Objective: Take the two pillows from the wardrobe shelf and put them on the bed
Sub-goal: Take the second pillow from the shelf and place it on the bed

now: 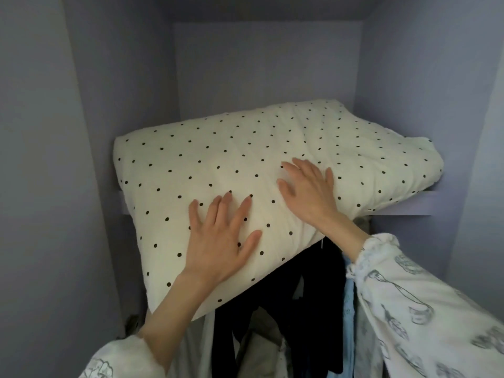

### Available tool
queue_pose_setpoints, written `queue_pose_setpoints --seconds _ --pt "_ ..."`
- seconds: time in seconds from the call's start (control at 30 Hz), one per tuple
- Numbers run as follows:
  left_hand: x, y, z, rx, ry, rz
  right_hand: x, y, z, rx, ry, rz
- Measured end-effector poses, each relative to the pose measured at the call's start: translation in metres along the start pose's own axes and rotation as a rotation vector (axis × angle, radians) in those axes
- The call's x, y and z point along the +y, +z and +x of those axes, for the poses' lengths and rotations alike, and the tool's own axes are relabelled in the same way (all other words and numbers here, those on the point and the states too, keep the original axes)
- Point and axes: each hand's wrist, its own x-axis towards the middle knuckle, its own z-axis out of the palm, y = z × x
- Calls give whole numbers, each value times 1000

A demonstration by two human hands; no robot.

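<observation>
The wardrobe (259, 64), with pale lilac walls, filled the whole frame. Its shelf (403, 204) ran across the middle of the frame, the front edge showing bare at the right. A cream pillow (231, 159) with small black dots lay on that shelf at the centre of the frame, its near corner hanging over the front edge and sagging down toward the lower left. Only this one pillow could be made out. Below the shelf, in the lower middle, hung dark clothes (308, 309) with a light blue garment (349, 323) just to their right.

Both arms reached up from the bottom corners in white patterned sleeves (409, 309). The left hand (221, 241) lay flat on the overhanging part of the pillow, lower centre, its fingers (212, 211) spread wide and pressing the fabric without gripping it. The right hand (308, 189) rested palm down just above and to the right, on the pillow's top face, its fingers (293, 167) likewise splayed, closed around nothing.
</observation>
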Motion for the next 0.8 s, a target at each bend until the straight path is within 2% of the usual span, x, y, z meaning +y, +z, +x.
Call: queue_pose_setpoints --seconds 0.1,0.2,0.37,0.57,0.7,0.8 --pt "0 0 -10 5 15 -28 -8 16 4 -32 6 -148" --pt "-2 -4 -5 35 -12 -83 -2 24 -6 22 -21 -229" --pt "-9 -5 45 19 -126 -158 1 25 -22 91 -64 -229" --pt "-24 1 133 -42 -126 -80 9 24 -52 159 -141 -215" --pt "-25 15 133 -87 -128 -50 18 27 -63 183 -190 -215" --pt "-21 28 107 0 -119 -23 23 28 -67 197 -225 -205"
